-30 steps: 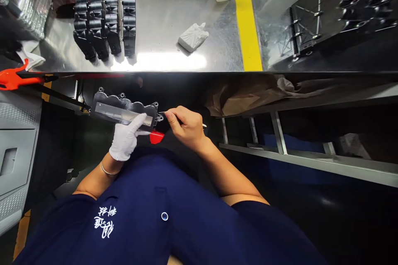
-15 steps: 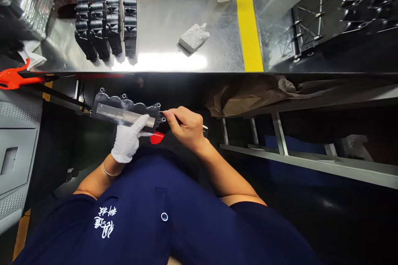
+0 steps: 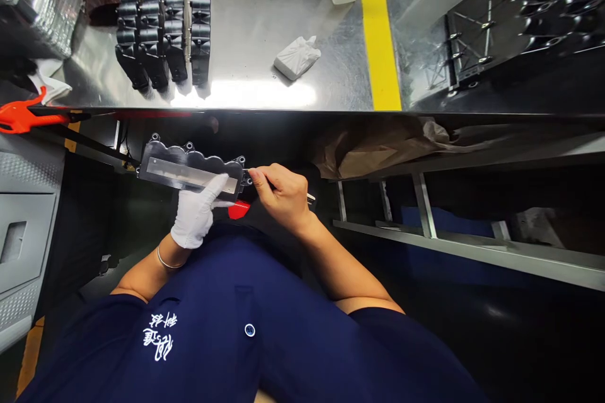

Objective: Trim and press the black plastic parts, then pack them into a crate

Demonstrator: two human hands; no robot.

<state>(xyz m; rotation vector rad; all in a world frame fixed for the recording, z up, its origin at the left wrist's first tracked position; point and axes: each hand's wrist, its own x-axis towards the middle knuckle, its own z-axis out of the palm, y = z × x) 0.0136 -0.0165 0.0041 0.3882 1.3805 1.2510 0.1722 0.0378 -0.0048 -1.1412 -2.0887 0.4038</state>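
My left hand point(image 3: 196, 211), in a white glove, grips a black moulded cover point(image 3: 165, 157) from below, thumb or finger lying across its face. The cover has a scalloped upper edge with screw eyelets and a pale flat strip point(image 3: 189, 175) along its middle. My bare right hand point(image 3: 282, 192) is closed on a slim tool point(image 3: 311, 199), whose light end sticks out behind the fist. The tool's kind is not clear, and its tip is hidden at the cover's right end. Below that end a red piece point(image 3: 239, 209) shows.
On the metal table point(image 3: 255, 12) stand several black covers point(image 3: 163, 34) in a row and a white wrapped block point(image 3: 297, 58). A yellow stripe point(image 3: 380, 44) crosses it, with more black parts point(image 3: 543, 6) at right. An orange air gun point(image 3: 28, 114) hangs at left.
Hardly anything differs. The right hand keeps its place at the cover's end, with the tool's rear end slightly shifted. The view has moved a little.
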